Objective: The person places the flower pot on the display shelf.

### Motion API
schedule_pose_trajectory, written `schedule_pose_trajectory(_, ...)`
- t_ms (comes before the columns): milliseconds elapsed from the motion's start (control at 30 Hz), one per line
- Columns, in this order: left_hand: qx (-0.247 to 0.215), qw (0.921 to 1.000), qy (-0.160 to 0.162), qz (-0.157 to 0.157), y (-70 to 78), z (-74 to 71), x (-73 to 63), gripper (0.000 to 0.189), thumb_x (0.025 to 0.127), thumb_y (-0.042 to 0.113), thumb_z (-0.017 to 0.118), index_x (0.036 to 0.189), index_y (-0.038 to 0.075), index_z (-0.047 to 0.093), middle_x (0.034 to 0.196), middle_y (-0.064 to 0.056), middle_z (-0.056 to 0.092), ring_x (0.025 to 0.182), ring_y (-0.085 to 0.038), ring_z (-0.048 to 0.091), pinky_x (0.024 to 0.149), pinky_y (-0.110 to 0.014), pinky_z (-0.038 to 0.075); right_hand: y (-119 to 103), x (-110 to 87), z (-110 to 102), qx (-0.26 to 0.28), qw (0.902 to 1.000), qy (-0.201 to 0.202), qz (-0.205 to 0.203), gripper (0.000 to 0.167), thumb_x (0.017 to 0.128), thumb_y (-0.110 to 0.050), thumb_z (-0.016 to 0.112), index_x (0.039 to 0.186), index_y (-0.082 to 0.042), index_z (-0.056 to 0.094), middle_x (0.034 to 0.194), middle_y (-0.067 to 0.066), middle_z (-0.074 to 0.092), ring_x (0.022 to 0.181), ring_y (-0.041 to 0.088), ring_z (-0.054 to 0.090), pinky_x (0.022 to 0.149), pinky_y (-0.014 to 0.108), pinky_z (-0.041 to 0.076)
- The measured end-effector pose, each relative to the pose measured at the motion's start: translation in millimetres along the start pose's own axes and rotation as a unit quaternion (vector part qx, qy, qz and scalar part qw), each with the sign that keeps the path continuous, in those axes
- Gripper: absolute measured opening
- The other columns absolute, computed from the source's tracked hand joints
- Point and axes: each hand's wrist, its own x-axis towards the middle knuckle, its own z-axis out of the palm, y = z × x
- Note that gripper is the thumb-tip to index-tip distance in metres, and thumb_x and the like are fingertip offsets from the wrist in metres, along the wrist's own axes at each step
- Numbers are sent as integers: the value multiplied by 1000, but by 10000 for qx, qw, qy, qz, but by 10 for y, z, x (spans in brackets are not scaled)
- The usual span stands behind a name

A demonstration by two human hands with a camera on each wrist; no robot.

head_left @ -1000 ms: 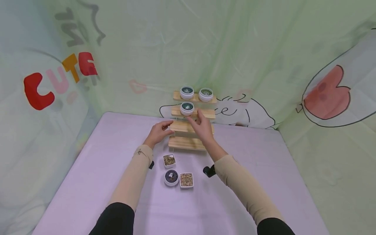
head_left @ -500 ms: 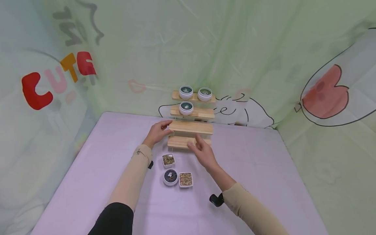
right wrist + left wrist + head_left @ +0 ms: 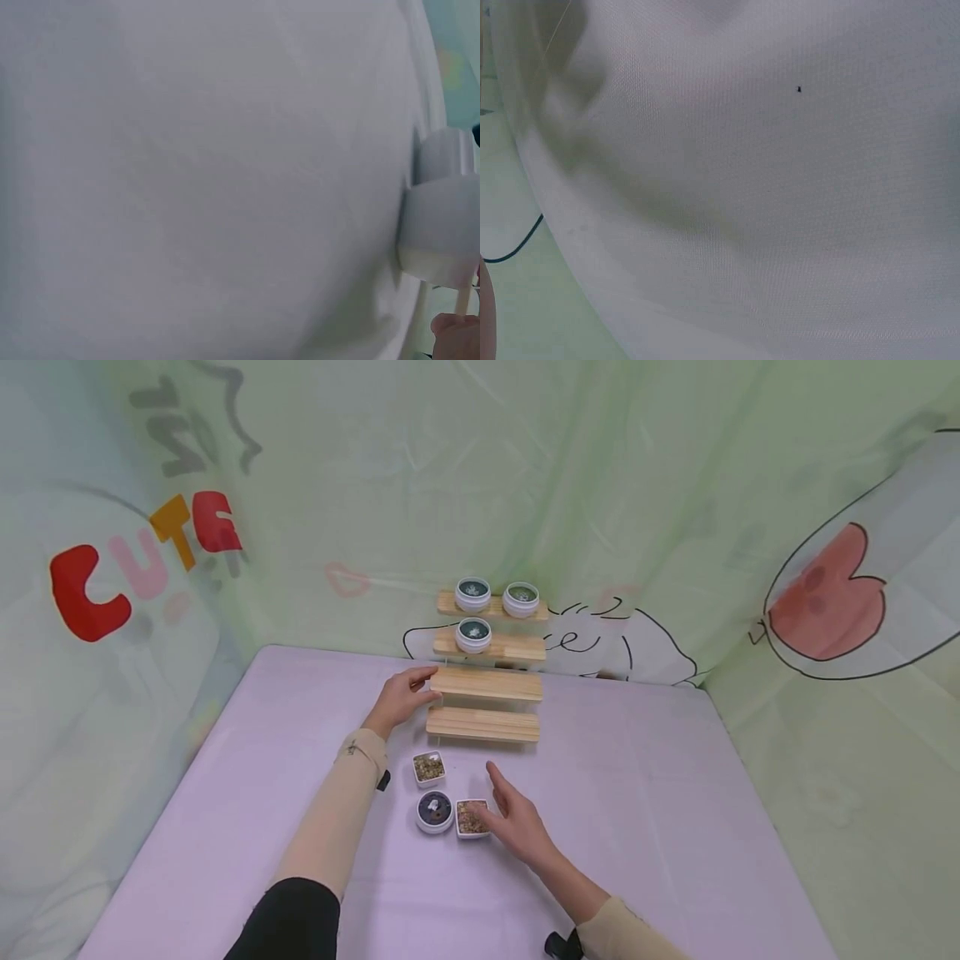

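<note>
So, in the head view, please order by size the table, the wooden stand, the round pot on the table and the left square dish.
1. Table
2. Wooden stand
3. Round pot and left square dish: too alike to rank.

Lilac tbl cover (image 3: 645, 827), grn backdrop (image 3: 637, 485), CUTE lettering (image 3: 149, 583) L, red heart (image 3: 828, 602) R
</note>
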Motion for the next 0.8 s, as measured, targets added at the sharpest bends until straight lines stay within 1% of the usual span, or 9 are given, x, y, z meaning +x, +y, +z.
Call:
schedule_pose_trajectory(33, -2, 10000, 0, 4, -1, -1, 0, 56, 88, 19, 75, 138, 4, 55, 141, -12, 54, 129, -24, 52, 108, -25, 45, 26, -34, 16, 18, 10000, 2, -21, 79, 91, -28, 71, 153, -4, 29, 158, 12, 29, 141, 30, 32, 115, 35, 32)
schedule_pose_trajectory(67, -8, 10000, 4, 11, -3, -3, 1, 56, 88, 19, 75, 138, 4, 55, 141, -12, 54, 129, -24, 52, 108, -25, 45, -9, -80, 19, 36, 10000, -5, -27, 79, 90, -26, 73, 152, -2, 30, 157, 14, 29, 141, 31, 32, 115, 35, 32)
schedule_pose_trajectory(133, -37, 10000, 6, -2, -7, -5, 0, 56, 88, 19, 75, 138, 4, 56, 141, -12, 54, 129, -24, 52, 108, -24, 44, 31, -135, 47, 14, 9999, 19, -128, 81, 88, -27, 74, 151, -1, 32, 156, 15, 31, 141, 32, 32, 115, 36, 32)
schedule_pose_trajectory(267, -70, 10000, 12, 3, -13, 0, 1, 56, 88, 20, 75, 138, 4, 55, 141, -12, 54, 129, -24, 51, 108, -24, 44, 92, -215, 103, -65, 9995, 108, -280, 83, 85, -25, 78, 149, 4, 34, 153, 20, 33, 139, 34, 34, 113, 38, 35)
schedule_pose_trajectory(300, -74, 10000, 12, -2, -14, 2, 1, 56, 88, 20, 75, 138, 5, 55, 141, -12, 54, 130, -24, 51, 108, -24, 44, 161, -216, 131, -35, 9994, 139, -306, 83, 85, -26, 78, 149, 3, 34, 153, 19, 34, 139, 33, 35, 113, 37, 35)
schedule_pose_trajectory(467, -77, 10000, 5, -2, -29, 9, 4, 57, 88, 20, 75, 139, 5, 55, 141, -12, 53, 130, -24, 50, 108, -24, 44, 209, -274, 210, 350, 9991, 149, -204, 83, 84, -20, 79, 150, 3, 33, 154, 19, 31, 140, 31, 32, 113, 31, 33)
schedule_pose_trajectory(533, -71, 10000, 5, -12, -30, 10, 1, 57, 88, 20, 75, 139, 5, 55, 141, -12, 53, 130, -24, 50, 108, -24, 44, 225, -281, 235, 456, 9985, 187, -230, 84, 84, -18, 79, 150, 3, 32, 155, 20, 31, 140, 30, 32, 112, 29, 32)
schedule_pose_trajectory(700, -16, 10000, -22, -14, -18, 4, -8, 57, 89, 20, 74, 140, 5, 54, 142, -12, 53, 130, -24, 51, 109, -25, 45, 248, -277, 281, 778, 9955, 310, -445, 82, 84, -10, 78, 149, 8, 30, 153, 24, 31, 139, 34, 32, 112, 30, 32)
schedule_pose_trajectory(800, -20, 10000, -22, -24, -10, -1, -9, 56, 89, 20, 74, 140, 5, 54, 142, -12, 53, 130, -24, 51, 109, -25, 44, 254, -266, 302, 876, 9945, 346, -447, 82, 83, -5, 77, 148, 9, 30, 152, 25, 32, 139, 35, 33, 112, 32, 33)
